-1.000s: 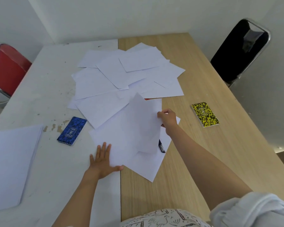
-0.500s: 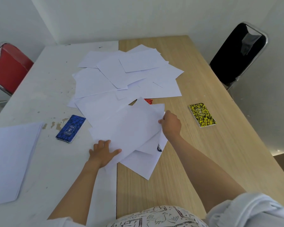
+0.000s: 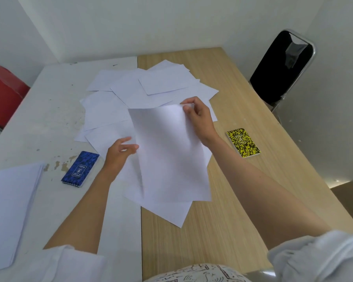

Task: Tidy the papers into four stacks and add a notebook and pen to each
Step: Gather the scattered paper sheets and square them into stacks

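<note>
- The right hand [image 3: 199, 119] pinches the top corner of a sheet of paper [image 3: 167, 153], lifted and tilted above the loose papers [image 3: 151, 88] spread across the tables.
- The left hand [image 3: 119, 153] touches that sheet's left edge, fingers loosely bent; whether it grips, I cannot tell.
- A tidy stack [image 3: 8, 208] lies at the near left.
- A blue notebook [image 3: 80, 168] sits beside it, a yellow notebook [image 3: 243, 142] well right.

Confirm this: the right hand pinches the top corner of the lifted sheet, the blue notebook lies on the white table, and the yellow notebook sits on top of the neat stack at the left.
One part is wrong. In the head view the yellow notebook lies bare on the wooden table, to the right of the right hand, far from the neat stack. The pinched sheet and blue notebook are as stated.
</note>
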